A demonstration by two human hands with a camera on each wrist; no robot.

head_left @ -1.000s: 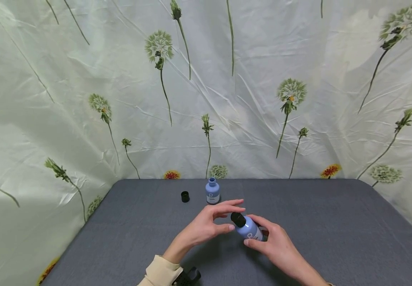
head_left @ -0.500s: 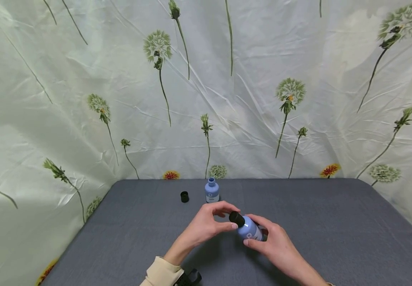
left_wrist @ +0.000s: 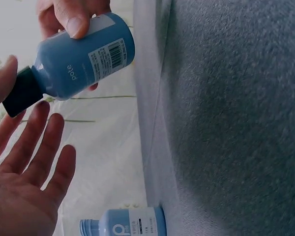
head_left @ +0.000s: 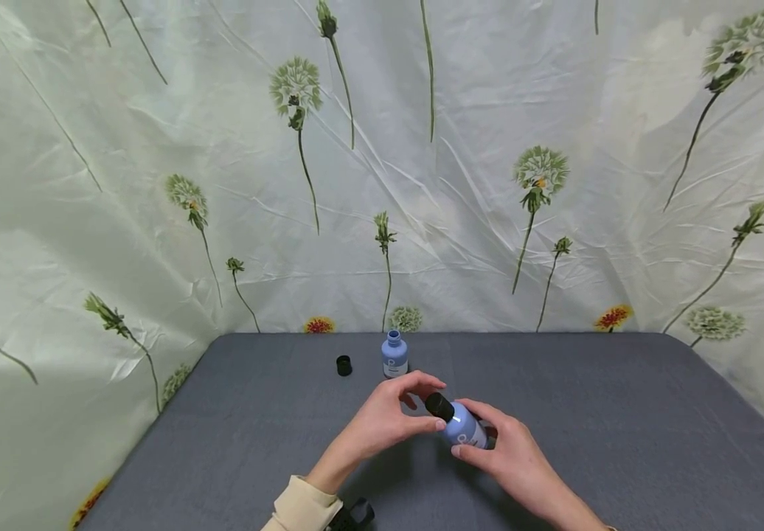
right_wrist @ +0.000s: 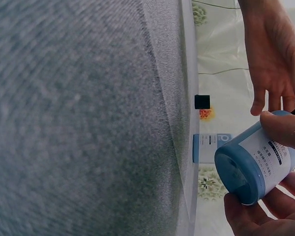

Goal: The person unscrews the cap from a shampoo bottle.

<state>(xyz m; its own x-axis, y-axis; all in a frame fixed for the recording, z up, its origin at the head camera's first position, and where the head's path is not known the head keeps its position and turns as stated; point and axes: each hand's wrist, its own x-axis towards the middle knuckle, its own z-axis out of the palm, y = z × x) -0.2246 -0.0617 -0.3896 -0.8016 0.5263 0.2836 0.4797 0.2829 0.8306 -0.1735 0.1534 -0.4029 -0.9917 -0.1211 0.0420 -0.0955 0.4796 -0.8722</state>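
My right hand (head_left: 498, 442) grips a blue bottle (head_left: 464, 428) with a white label, thumb on one side and fingers on the other. The bottle is held tilted above the table, its black screw cap (left_wrist: 23, 92) pointing up and to the left. My left hand (head_left: 391, 413) is around the cap; its thumb lies at the cap's lower edge in the head view. In the left wrist view the other left fingers (left_wrist: 37, 142) are spread and fairly straight, with fingertips right by the cap. A second blue bottle (head_left: 394, 358), uncapped, stands upright behind the hands.
A loose black cap (head_left: 344, 365) sits on the table left of the standing bottle. Dark grey cloth covers the table (head_left: 588, 398). A flower-printed white curtain (head_left: 462, 184) hangs around its back and sides.
My left fingers drew in toward the cap, then eased slightly apart, while the left thumb shifted a little right toward the bottle's neck. The right hand and its bottle have stayed almost still.
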